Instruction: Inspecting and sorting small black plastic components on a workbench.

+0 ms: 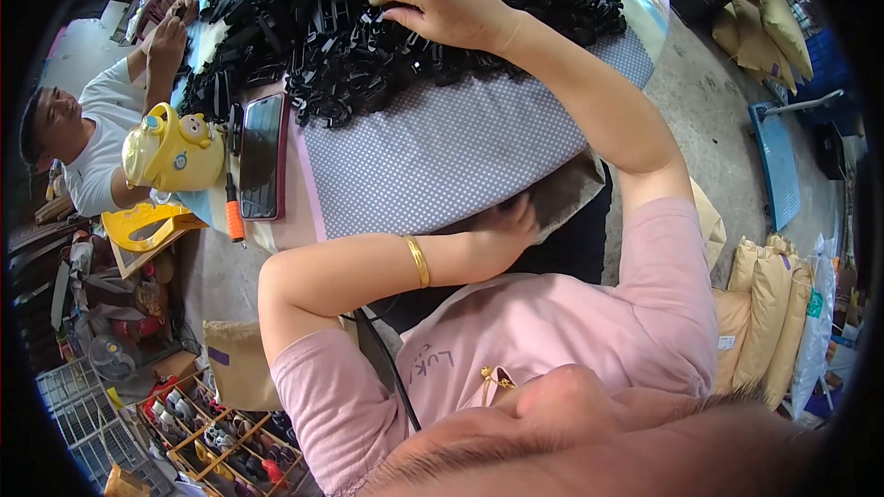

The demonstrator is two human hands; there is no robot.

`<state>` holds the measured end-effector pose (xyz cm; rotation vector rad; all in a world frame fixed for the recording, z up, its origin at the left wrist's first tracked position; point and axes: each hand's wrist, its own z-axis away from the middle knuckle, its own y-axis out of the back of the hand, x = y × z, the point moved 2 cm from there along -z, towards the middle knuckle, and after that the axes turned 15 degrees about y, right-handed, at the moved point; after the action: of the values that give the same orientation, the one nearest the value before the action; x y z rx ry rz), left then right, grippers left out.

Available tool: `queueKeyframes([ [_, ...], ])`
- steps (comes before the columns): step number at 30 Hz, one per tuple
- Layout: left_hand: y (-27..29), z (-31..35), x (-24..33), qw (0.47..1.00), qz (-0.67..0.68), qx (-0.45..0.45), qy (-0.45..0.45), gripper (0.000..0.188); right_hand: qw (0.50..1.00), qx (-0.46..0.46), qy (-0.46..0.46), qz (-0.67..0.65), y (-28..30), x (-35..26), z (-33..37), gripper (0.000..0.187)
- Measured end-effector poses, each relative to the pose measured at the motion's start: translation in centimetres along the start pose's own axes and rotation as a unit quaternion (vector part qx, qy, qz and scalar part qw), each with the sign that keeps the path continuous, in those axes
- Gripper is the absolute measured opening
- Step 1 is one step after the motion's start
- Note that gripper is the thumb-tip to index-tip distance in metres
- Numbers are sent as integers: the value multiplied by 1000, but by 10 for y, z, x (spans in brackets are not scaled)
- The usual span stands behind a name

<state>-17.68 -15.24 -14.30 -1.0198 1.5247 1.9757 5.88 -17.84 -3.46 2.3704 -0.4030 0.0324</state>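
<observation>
The heap [359, 74] is glossy black, jumbled. Right hand [446, 5] curls over it, left hand [506, 236] in front; can't tell what's gripped.

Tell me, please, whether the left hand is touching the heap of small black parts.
Apart: the head view shows dotted grey fabric between the left hand and the heap.

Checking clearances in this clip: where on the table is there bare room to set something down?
Bare: the dotted cloth between the black parts pile, the phone and the near edge; the right forearm crosses its right side. Crowded: the pile at the right hand, and the left strip with phone, orange-handled tool and yellow jug.
</observation>
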Motion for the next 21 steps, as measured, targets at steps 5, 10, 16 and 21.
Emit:
queueKeyframes([
  [5,-3,4,31,625,639,-419,163,62,1000,11,9,-2,-2,-5,-4,17],
  [10,-22,-4,59,746,585,-245,201,47,999,7,33,2,-1,-10,-4,17],
  [16,-1,27,31,655,714,-248,0,16,1000,11,27,-3,0,-4,-4,17],
  [21,2,54,27,642,731,-233,3,27,995,33,23,-94,20,-10,-20,13],
])
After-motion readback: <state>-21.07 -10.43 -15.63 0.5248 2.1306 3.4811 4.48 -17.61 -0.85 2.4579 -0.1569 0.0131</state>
